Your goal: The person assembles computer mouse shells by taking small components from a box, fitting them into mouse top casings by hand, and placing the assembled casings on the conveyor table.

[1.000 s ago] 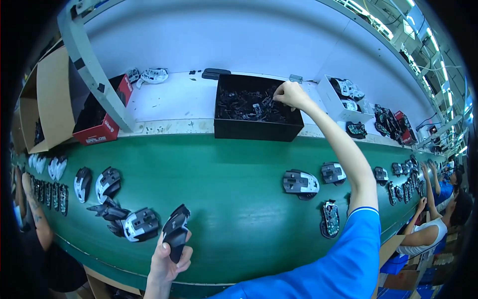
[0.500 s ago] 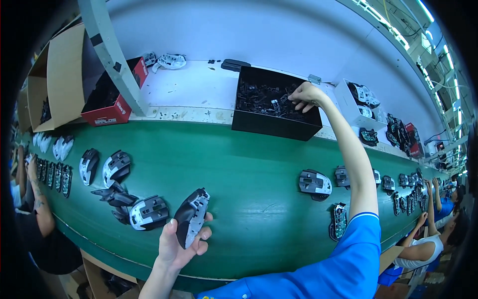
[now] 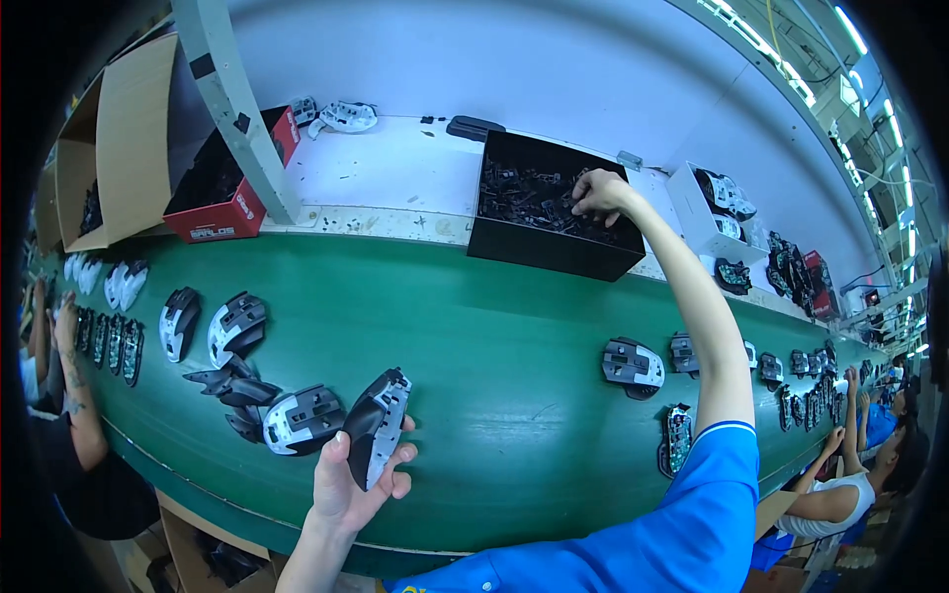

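Left hand (image 3: 343, 497), lower centre, has fingers closed around a dark mouse shell (image 3: 378, 427). Right hand (image 3: 602, 194), upper centre, has bent fingers inside a black box (image 3: 554, 251); grip cannot be determined.

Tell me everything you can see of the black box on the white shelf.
The black box is rectangular, open-topped and smooth-looking, perhaps cardboard. It stands upright on the white shelf, front wall towards the person. Small dark parts lie jumbled inside. The right hand reaches into its right end; whether it touches the box is unclear.
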Action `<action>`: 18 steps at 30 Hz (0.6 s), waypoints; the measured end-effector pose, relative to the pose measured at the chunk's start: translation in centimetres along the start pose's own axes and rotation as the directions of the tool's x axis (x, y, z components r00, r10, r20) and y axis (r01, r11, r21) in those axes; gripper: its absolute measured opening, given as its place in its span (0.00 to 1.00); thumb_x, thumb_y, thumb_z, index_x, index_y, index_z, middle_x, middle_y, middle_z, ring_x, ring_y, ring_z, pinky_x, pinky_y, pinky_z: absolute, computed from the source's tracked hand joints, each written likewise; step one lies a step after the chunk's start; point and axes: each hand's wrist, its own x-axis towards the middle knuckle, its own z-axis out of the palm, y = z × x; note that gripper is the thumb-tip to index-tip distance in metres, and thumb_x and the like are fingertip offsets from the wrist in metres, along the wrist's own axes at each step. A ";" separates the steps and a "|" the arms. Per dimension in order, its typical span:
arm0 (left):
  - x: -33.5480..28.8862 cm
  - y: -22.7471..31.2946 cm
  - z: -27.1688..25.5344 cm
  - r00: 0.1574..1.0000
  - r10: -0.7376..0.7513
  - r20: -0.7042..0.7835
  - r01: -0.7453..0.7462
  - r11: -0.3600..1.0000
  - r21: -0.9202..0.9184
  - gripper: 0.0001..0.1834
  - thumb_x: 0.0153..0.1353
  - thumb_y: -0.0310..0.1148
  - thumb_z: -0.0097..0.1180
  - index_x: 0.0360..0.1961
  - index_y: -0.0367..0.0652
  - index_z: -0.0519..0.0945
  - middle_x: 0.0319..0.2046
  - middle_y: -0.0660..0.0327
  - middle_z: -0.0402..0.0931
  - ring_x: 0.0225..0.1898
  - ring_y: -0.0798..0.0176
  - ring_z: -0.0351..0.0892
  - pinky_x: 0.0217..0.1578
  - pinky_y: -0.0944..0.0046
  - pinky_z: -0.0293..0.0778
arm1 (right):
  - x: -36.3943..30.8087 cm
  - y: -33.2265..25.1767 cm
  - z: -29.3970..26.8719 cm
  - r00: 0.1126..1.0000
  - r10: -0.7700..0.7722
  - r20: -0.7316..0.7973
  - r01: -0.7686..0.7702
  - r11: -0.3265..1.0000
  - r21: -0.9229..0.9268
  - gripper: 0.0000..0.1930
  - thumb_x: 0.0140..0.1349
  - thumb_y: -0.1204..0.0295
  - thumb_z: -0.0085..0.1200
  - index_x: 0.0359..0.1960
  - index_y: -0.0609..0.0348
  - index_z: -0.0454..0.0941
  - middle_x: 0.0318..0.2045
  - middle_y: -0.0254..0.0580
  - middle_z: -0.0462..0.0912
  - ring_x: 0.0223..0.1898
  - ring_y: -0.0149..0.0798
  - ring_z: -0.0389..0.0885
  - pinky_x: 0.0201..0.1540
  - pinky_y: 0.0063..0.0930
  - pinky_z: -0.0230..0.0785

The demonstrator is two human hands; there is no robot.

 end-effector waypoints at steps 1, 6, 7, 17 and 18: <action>0.1 0.0 -0.1 1.000 -0.006 0.002 0.006 1.000 -0.002 0.40 0.51 0.55 0.60 0.57 0.37 0.65 0.47 0.54 0.68 0.41 0.59 0.71 0.23 0.64 0.74 | -0.1 -0.2 -0.4 0.999 0.017 0.030 -0.017 1.000 -0.012 0.18 0.47 0.67 0.66 0.39 0.59 0.78 0.29 0.39 0.83 0.23 0.31 0.81 0.21 0.30 0.78; 0.1 0.6 -0.2 1.000 0.010 -0.015 -0.010 1.000 -0.016 0.39 0.52 0.54 0.60 0.57 0.38 0.64 0.46 0.54 0.69 0.41 0.59 0.70 0.23 0.64 0.74 | -1.2 1.0 -2.5 0.998 -0.056 0.027 0.030 0.812 0.582 0.24 0.50 0.70 0.63 0.49 0.65 0.73 0.40 0.45 0.81 0.27 0.34 0.83 0.19 0.25 0.79; 0.1 0.7 -0.2 0.999 0.012 -0.031 -0.013 1.000 -0.027 0.39 0.52 0.54 0.60 0.57 0.38 0.64 0.46 0.54 0.69 0.40 0.59 0.70 0.22 0.64 0.73 | -1.3 1.0 -2.6 0.996 -0.073 0.053 0.020 0.752 0.659 0.27 0.50 0.69 0.64 0.53 0.65 0.71 0.42 0.46 0.80 0.28 0.34 0.84 0.19 0.24 0.79; 0.4 0.6 0.1 0.999 -0.028 -0.019 0.028 0.999 -0.028 0.39 0.53 0.56 0.58 0.58 0.40 0.64 0.45 0.54 0.70 0.40 0.60 0.71 0.23 0.63 0.72 | -3.1 -0.3 -0.1 0.994 -0.093 -0.051 0.091 0.491 0.866 0.19 0.55 0.64 0.62 0.46 0.61 0.77 0.38 0.36 0.82 0.34 0.30 0.83 0.26 0.20 0.79; 0.2 0.6 0.1 1.000 -0.023 -0.020 0.022 0.999 -0.046 0.39 0.54 0.56 0.57 0.58 0.40 0.64 0.45 0.53 0.70 0.40 0.60 0.71 0.23 0.64 0.72 | -3.9 -0.9 0.0 0.994 -0.096 -0.049 0.090 0.493 0.865 0.19 0.55 0.64 0.62 0.46 0.61 0.77 0.38 0.36 0.82 0.34 0.30 0.83 0.26 0.20 0.79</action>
